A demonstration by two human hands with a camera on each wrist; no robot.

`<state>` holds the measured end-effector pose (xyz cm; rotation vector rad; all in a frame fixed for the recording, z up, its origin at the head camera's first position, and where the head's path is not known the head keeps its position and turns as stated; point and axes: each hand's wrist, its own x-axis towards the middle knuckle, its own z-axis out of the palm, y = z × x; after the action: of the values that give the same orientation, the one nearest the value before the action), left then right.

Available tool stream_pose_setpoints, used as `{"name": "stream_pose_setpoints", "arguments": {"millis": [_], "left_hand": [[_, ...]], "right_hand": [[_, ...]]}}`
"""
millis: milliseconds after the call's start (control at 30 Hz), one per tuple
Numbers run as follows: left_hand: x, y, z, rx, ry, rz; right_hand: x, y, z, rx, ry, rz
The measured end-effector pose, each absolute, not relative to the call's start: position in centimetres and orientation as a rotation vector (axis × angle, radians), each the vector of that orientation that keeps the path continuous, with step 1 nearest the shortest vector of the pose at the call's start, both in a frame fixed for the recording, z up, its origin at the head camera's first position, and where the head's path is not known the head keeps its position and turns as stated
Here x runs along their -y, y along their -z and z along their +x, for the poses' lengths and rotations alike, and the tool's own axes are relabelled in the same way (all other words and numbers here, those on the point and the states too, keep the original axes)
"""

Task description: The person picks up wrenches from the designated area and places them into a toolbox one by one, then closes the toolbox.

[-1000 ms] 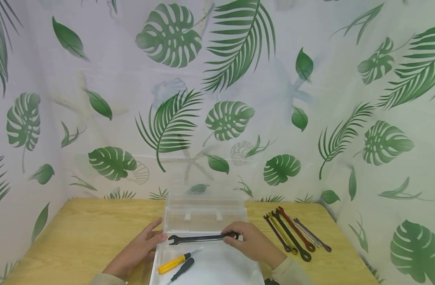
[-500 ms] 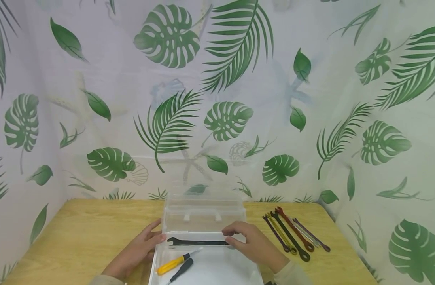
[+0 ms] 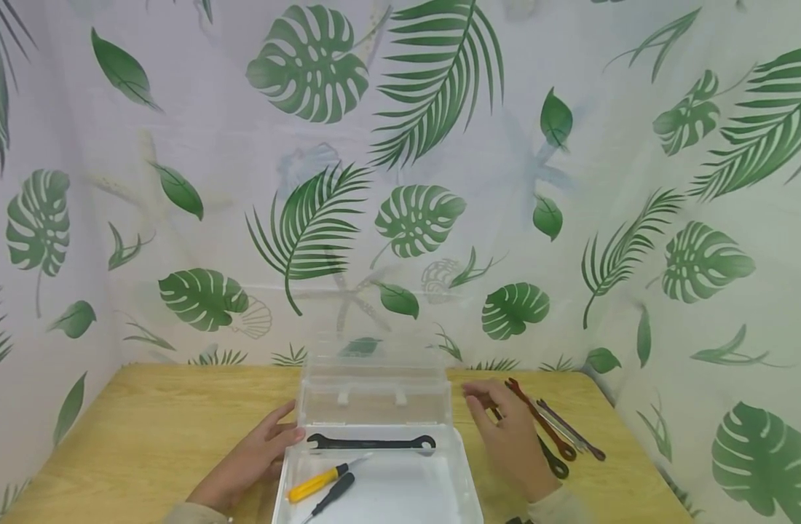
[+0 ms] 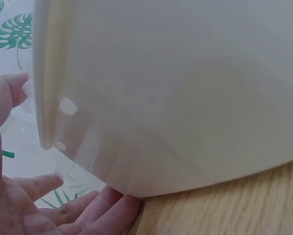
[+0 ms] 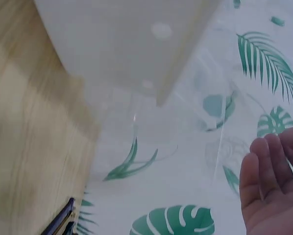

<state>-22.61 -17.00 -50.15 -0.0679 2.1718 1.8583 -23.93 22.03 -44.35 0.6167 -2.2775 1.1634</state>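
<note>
A white plastic box with its clear lid raised stands in front of me. Along its back section lies a black combination wrench. A yellow-handled screwdriver and a black screwdriver lie in the front part. My left hand touches the box's back left corner, thumb at the rim, fingers nearly straight against the outside wall in the left wrist view. My right hand, holding nothing, hovers over the wrenches on the right and hides some of them. Its fingers are loosely bent.
To the right on the wooden table lie a red wrench, a dark wrench, a silver wrench and a purple wrench. A leaf-print curtain hangs behind and at both sides.
My right hand let go of the black wrench, leaving it in the back section of the box, and moved right over the other wrenches. My left hand stayed at the corner.
</note>
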Motion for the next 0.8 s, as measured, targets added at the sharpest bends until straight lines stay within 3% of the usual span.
{"name": "stream_pose_setpoints", "arguments": {"millis": [300,800], "left_hand": [[17.0,50.6,-22.9,-2.165,-1.860,-0.044],[17.2,50.8,-22.8,-2.124,-1.893,-0.007]], "right_hand": [[-25.3,44.8,-24.0,2.244,-1.063,0.477],[-29.4,45.7,-23.6,2.768,-0.709,0.192]]}}
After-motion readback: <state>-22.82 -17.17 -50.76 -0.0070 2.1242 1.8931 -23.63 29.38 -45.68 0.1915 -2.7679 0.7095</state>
